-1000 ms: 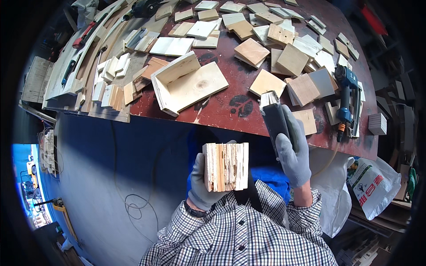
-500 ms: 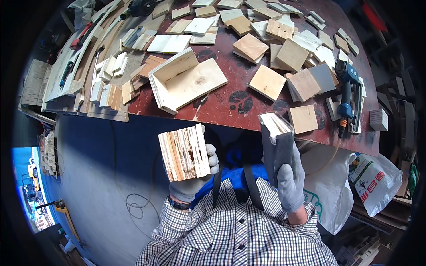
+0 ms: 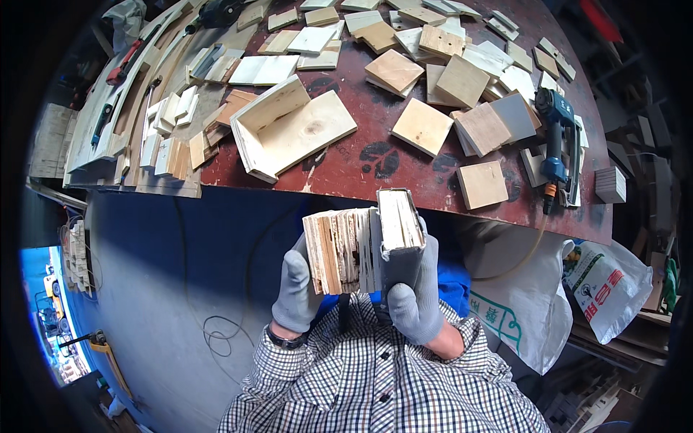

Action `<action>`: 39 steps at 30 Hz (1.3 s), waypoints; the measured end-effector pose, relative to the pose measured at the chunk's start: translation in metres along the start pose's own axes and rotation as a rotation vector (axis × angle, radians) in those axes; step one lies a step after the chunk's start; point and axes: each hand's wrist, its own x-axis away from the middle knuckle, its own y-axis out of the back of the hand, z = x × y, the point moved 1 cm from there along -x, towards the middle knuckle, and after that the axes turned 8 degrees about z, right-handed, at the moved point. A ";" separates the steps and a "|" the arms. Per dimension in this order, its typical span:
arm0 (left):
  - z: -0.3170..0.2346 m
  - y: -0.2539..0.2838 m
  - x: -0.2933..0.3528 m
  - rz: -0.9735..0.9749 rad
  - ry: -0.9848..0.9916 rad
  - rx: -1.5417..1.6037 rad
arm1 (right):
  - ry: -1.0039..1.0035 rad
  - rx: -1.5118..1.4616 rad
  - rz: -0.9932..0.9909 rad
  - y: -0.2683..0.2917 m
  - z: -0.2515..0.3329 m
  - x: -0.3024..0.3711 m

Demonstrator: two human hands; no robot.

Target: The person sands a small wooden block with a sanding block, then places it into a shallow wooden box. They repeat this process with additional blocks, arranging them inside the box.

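Note:
My left hand (image 3: 294, 290), in a grey glove, is closed round a stack of thin plywood pieces (image 3: 333, 249), their rough layered edges facing up. From the other side my gloved right hand (image 3: 419, 307) grips a plywood block (image 3: 401, 263) with a dark grey outer face and pale layered edges. The two bundles meet side by side in front of my chest, just off the table's near edge. Fingers behind both bundles are partly hidden.
The red table (image 3: 332, 173) carries an L-shaped plywood assembly (image 3: 307, 130), many loose wood squares (image 3: 423, 127) and a blue air nailer (image 3: 554, 137) with a hose. Wood strips (image 3: 108, 115) lie at left. White plastic bags (image 3: 527, 303) hang at right.
Both hands have come together, the left moving right and the right moving left. The two bundles, apart before, now touch. The view has shifted slightly.

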 end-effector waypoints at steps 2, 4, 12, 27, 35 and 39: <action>-0.013 -0.011 0.001 0.089 -0.008 -0.008 | -0.004 0.002 0.019 -0.001 -0.001 0.002; -0.014 -0.012 0.001 0.077 0.025 -0.079 | 0.016 0.019 0.036 0.002 -0.002 0.005; -0.008 -0.004 0.004 0.017 -0.022 0.112 | -0.405 -0.430 -0.152 0.032 0.007 0.001; -0.021 -0.008 0.001 0.004 -0.017 -0.179 | -0.172 -0.053 0.007 0.063 0.020 -0.020; -0.015 0.005 0.007 -0.003 0.093 0.127 | -0.340 -0.272 -0.128 0.076 0.019 -0.022; -0.002 0.020 0.018 0.016 0.113 0.434 | -0.313 -0.178 -0.152 0.077 0.028 -0.027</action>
